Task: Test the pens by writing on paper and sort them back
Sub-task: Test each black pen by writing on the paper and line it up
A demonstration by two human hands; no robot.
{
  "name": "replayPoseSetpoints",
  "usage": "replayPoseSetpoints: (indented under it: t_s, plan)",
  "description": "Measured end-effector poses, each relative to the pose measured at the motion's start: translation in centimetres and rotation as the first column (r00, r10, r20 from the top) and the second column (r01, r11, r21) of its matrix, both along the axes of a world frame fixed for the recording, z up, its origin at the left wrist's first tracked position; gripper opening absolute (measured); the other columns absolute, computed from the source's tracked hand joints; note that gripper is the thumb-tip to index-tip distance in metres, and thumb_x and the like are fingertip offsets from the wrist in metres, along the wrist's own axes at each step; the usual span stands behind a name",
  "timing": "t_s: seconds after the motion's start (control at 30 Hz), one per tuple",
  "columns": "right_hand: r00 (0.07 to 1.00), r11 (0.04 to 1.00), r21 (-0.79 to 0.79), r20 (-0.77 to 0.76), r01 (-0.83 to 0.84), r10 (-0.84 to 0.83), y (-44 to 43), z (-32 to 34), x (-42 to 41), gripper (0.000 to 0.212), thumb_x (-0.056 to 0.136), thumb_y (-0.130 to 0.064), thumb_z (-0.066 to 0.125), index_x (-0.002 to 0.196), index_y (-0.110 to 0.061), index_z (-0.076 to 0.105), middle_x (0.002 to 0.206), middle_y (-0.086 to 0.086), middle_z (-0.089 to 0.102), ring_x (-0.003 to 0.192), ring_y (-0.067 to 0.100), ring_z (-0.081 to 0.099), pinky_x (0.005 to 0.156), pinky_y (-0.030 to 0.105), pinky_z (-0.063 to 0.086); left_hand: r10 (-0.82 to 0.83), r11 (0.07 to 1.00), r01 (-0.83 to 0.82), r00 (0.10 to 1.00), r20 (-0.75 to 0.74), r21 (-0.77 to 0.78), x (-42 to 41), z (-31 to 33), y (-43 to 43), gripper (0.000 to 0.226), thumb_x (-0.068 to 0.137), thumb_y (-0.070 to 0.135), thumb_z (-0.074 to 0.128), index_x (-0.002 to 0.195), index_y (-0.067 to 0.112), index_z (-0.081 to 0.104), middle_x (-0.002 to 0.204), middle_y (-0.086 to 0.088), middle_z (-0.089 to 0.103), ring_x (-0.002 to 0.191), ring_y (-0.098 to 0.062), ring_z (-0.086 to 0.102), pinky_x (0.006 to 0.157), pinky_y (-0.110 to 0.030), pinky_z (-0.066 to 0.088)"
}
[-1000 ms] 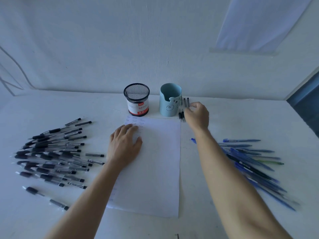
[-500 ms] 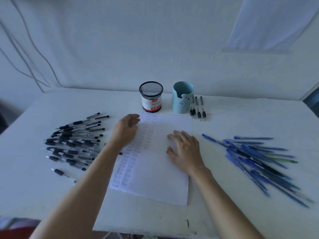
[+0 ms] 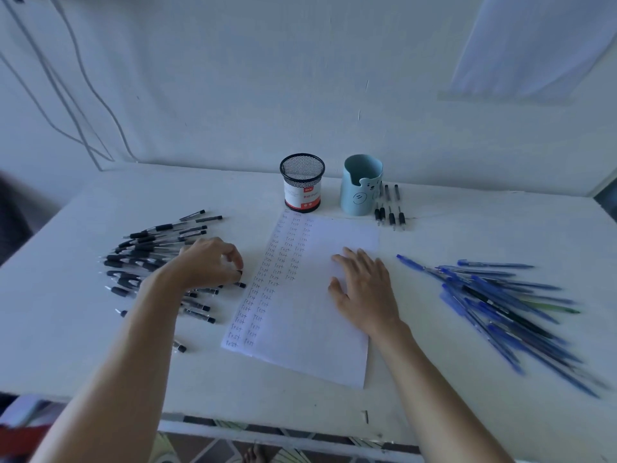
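Left hand (image 3: 207, 262) has shifted onto black pens (image 3: 147, 248), grip curled, hold unclear; right hand (image 3: 364, 289) flat on paper (image 3: 317, 345), grip apart.

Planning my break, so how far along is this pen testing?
Done: rows of "test" fill the paper's left side, and four pens lie beside the blue cup. In hand: the left hand seems to pinch a pen from the black pile; the right hand rests on the paper. Left: that pile and the blue pile.

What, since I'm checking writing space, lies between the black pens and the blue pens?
In the head view, the paper, with the right hand resting flat on it.
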State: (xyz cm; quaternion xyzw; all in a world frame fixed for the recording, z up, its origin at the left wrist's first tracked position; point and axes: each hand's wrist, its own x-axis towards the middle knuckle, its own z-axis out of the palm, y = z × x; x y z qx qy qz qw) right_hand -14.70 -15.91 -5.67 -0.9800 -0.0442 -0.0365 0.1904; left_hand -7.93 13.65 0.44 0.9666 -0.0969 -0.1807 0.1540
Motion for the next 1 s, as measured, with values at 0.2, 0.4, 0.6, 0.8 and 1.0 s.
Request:
replayPoseSetpoints:
  t_s: [0.2, 0.4, 0.6, 0.8, 1.0]
  plan:
    - [1.0, 1.0, -0.002, -0.011, -0.008, 0.008, 0.0, 0.0, -0.1, 0.048, 0.1, -0.032, 0.046, 0.146, -0.021, 0.043, 0.161, 0.001, 0.029, 0.151, 0.024, 0.017, 0.122, 0.046, 0.006, 0.05, 0.997, -0.04, 0.985, 0.167, -0.062, -0.1, -1.0, -0.4, 0.008, 0.089, 0.031, 0.069, 0.087, 0.037, 0.064, 0.097, 0.01, 0.053, 0.1, -0.019, 0.056, 0.092, -0.04, 0.047]
    - [1.0, 1.0, -0.008, -0.013, -0.003, 0.003, 0.1, 0.1, -0.2, 0.054, 0.094, -0.038, 0.036, 0.144, -0.021, 0.045, 0.16, 0.002, 0.032, 0.15, 0.024, 0.021, 0.121, 0.046, 0.01, 0.073, 0.996, -0.057, 0.953, 0.293, -0.065, 0.0, -1.5, -1.3, 0.015, 0.1, 0.03, 0.057, 0.113, 0.023, 0.057, 0.123, 0.006, 0.061, 0.123, -0.024, 0.05, 0.108, -0.048, 0.028]
    - [0.999, 1.0, -0.028, -0.042, 0.002, -0.003, 0.0, 0.2, -0.2, 0.066, 0.089, -0.051, 0.023, 0.148, -0.024, 0.038, 0.163, -0.002, 0.025, 0.152, 0.021, 0.013, 0.122, 0.044, 0.003, 0.282, 0.877, 0.049, 0.753, 0.595, -0.479, -0.5, -1.1, -2.9, 0.015, 0.098, 0.015, 0.062, 0.108, 0.011, 0.052, 0.11, 0.012, 0.069, 0.104, -0.01, 0.068, 0.079, -0.008, 0.044]
    - [1.0, 0.999, -0.044, -0.023, 0.02, -0.021, 0.1, -0.2, -0.2, 0.081, 0.079, -0.059, 0.012, 0.147, -0.026, 0.039, 0.162, -0.004, 0.026, 0.152, 0.018, 0.014, 0.122, 0.043, 0.003, 0.57, 0.641, 0.094, 0.606, 0.555, -0.761, -1.8, 0.6, -6.3, 0.018, 0.102, 0.026, 0.054, 0.118, 0.019, 0.061, 0.1, 0.021, 0.071, 0.095, 0.0, 0.069, 0.08, -0.024, 0.055]
    - [0.999, 0.999, -0.046, -0.018, 0.028, -0.029, 0.2, -0.4, -0.1, 0.083, 0.075, -0.061, 0.011, 0.146, -0.028, 0.04, 0.161, -0.006, 0.028, 0.152, 0.017, 0.015, 0.121, 0.042, 0.003, 0.516, 0.093, 0.001, 0.855, 0.049, -0.996, -2.6, 2.2, -10.2, 0.026, 0.11, 0.035, 0.032, 0.099, 0.026, 0.054, 0.062, 0.004, 0.035, 0.047, -0.01, 0.029, 0.044, -0.022, 0.03]
